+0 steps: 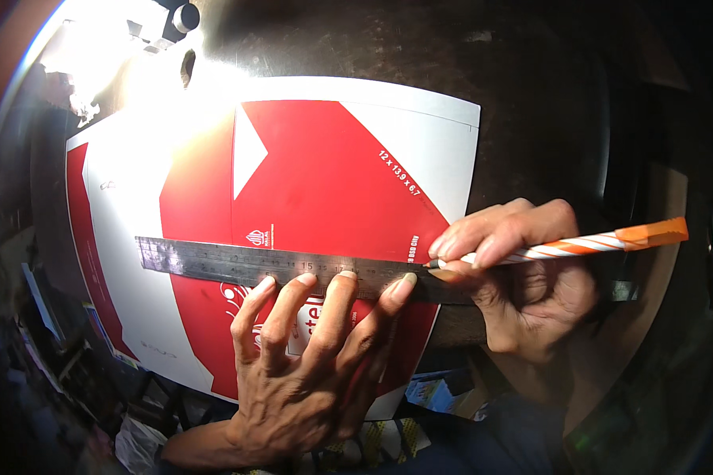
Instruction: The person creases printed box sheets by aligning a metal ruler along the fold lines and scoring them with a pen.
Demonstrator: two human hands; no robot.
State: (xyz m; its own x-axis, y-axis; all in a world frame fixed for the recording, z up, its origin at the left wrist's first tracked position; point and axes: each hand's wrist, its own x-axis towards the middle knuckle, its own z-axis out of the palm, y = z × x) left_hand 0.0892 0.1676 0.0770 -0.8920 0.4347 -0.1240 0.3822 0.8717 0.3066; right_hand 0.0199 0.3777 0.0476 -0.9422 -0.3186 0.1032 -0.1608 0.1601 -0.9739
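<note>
A metal ruler (202,257) lies across a red and white printed sheet of card (301,174). The fingers of my left hand (301,368) are spread, with their tips pressing the ruler down along its near edge. My right hand (535,277) is closed around a striped orange and white pencil (574,245), its orange end pointing right. The dark pencil tip touches or hovers just at the ruler's far edge, near the right side of the card; I cannot tell which. The ruler's right part runs under my right hand.
A dark table (531,142) bears the card. Bright lamp light (95,55) washes out the card's upper left part. Below the table on the left are a clear plastic bag (139,443) and cluttered items, with a blue packet (429,393) near my lap.
</note>
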